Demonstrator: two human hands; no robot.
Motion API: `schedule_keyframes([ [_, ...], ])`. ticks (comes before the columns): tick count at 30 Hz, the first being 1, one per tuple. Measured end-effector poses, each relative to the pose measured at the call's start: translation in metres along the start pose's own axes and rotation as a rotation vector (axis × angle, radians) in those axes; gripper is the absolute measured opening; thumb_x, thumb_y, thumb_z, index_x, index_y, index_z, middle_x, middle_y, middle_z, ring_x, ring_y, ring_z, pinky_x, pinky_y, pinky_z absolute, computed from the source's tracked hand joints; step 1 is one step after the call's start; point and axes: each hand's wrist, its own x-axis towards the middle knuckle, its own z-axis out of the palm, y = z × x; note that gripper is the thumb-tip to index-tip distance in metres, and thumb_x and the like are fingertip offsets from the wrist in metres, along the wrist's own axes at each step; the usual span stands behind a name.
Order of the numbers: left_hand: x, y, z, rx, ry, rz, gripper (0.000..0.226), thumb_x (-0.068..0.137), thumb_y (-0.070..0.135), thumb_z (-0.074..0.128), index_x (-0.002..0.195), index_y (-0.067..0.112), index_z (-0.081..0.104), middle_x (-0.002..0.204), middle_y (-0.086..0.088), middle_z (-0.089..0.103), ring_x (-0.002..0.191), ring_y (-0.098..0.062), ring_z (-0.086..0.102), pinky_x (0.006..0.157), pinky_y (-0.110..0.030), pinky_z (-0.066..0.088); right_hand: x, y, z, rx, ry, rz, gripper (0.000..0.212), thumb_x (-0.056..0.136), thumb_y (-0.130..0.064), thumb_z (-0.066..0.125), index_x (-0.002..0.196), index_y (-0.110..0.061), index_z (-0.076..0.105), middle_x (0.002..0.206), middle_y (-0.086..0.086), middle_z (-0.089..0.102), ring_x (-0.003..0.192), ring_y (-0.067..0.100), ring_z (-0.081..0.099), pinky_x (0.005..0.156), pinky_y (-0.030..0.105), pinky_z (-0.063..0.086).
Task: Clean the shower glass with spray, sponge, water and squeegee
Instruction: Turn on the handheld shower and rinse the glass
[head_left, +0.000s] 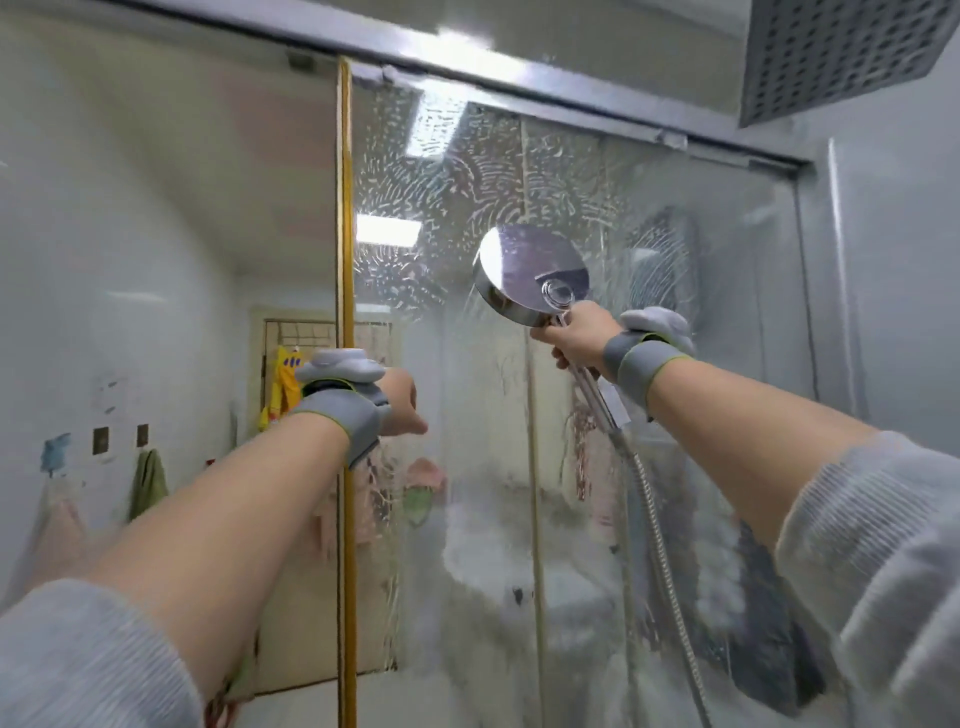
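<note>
The shower glass (519, 171) fills the middle and right, streaked with white foam swirls across its upper half and running wet lower down. My right hand (576, 340) is shut on the handle of a round chrome shower head (524, 265), held up with its face turned toward the glass; water shows at its lower left rim. Its ribbed metal hose (657, 535) hangs down from the handle. My left hand (402, 408) is raised by the gold-coloured door edge (344, 260), fingers curled in a loose fist, holding nothing that I can see.
A metal top rail (519, 78) runs above the glass. A perforated grey vent panel (841, 52) sits at the top right. Beyond the glass, towels and cloths (148, 483) hang on wall hooks at the left, and a door with a yellow item (285, 384).
</note>
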Motion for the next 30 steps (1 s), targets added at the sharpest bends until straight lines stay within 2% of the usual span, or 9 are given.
schedule_keyframes([
  [4,0.006,-0.023,-0.045,0.038,0.1,-0.037,0.031,0.085,0.039,0.065,0.094,0.01,0.072,0.089,-0.005,0.071,0.085,-0.021,0.068,0.079,-0.034,0.057,0.031,-0.055,-0.013,-0.043,0.091,-0.086,0.033,0.09,-0.03,0.061,0.096,0.003,0.065,0.076,0.016,0.06,0.073,0.032,0.065,0.072,0.039,0.056],
  [8,0.013,-0.05,-0.077,0.089,0.167,-0.085,0.032,0.082,0.046,0.065,0.092,0.015,0.069,0.087,-0.002,0.069,0.082,-0.018,0.066,0.081,-0.035,0.057,0.049,-0.107,-0.029,-0.121,0.16,-0.19,0.032,0.096,-0.026,0.056,0.068,-0.01,0.054,0.082,0.012,0.057,0.081,0.027,0.059,0.076,0.037,0.049],
  [10,0.013,-0.06,-0.093,0.095,0.197,-0.102,0.031,0.081,0.046,0.065,0.089,0.016,0.067,0.085,-0.002,0.068,0.081,-0.018,0.067,0.08,-0.035,0.058,0.056,-0.128,-0.036,-0.166,0.191,-0.227,0.025,0.098,-0.027,0.053,0.082,-0.008,0.058,0.086,0.012,0.056,0.084,0.028,0.059,0.073,0.034,0.045],
  [14,0.017,-0.077,-0.117,0.096,0.261,-0.115,0.03,0.077,0.046,0.064,0.083,0.017,0.067,0.082,0.0,0.069,0.077,-0.017,0.066,0.077,-0.034,0.058,0.073,-0.163,-0.052,-0.238,0.264,-0.291,0.028,0.1,-0.029,0.047,0.104,-0.008,0.065,0.09,0.01,0.052,0.086,0.023,0.051,0.082,0.036,0.044],
  [16,0.02,-0.082,-0.12,0.099,0.256,-0.121,0.03,0.075,0.047,0.064,0.077,0.017,0.065,0.079,0.003,0.067,0.073,-0.015,0.065,0.078,-0.032,0.058,0.082,-0.172,-0.058,-0.231,0.301,-0.293,0.025,0.099,-0.031,0.049,0.099,-0.011,0.064,0.092,0.012,0.051,0.086,0.022,0.048,0.082,0.038,0.044],
  [18,0.024,-0.085,-0.122,0.105,0.253,-0.129,0.029,0.075,0.047,0.062,0.078,0.017,0.066,0.08,0.001,0.069,0.073,-0.016,0.065,0.079,-0.032,0.057,0.087,-0.178,-0.062,-0.213,0.334,-0.291,0.025,0.098,-0.033,0.051,0.091,-0.01,0.061,0.091,0.013,0.051,0.086,0.024,0.051,0.073,0.034,0.039],
  [22,0.028,-0.086,-0.121,0.101,0.252,-0.129,0.029,0.078,0.045,0.063,0.087,0.017,0.068,0.086,-0.002,0.07,0.08,-0.017,0.067,0.08,-0.034,0.058,0.09,-0.188,-0.062,-0.223,0.403,-0.335,0.038,0.097,-0.032,0.051,0.104,0.001,0.068,0.09,0.014,0.05,0.091,0.028,0.054,0.073,0.03,0.035],
  [26,0.03,-0.084,-0.12,0.1,0.238,-0.121,0.031,0.08,0.043,0.063,0.091,0.015,0.069,0.091,-0.005,0.071,0.084,-0.018,0.069,0.081,-0.034,0.058,0.093,-0.201,-0.059,-0.196,0.413,-0.339,0.031,0.097,-0.034,0.05,0.094,-0.007,0.064,0.095,0.016,0.055,0.09,0.027,0.054,0.076,0.033,0.04],
  [30,0.03,-0.084,-0.121,0.116,0.258,-0.124,0.028,0.082,0.04,0.062,0.088,0.013,0.066,0.085,0.0,0.068,0.077,-0.016,0.065,0.082,-0.033,0.058,0.093,-0.208,-0.055,-0.208,0.401,-0.345,0.041,0.097,-0.037,0.05,0.105,0.0,0.066,0.108,0.02,0.061,0.089,0.027,0.055,0.074,0.032,0.041],
])
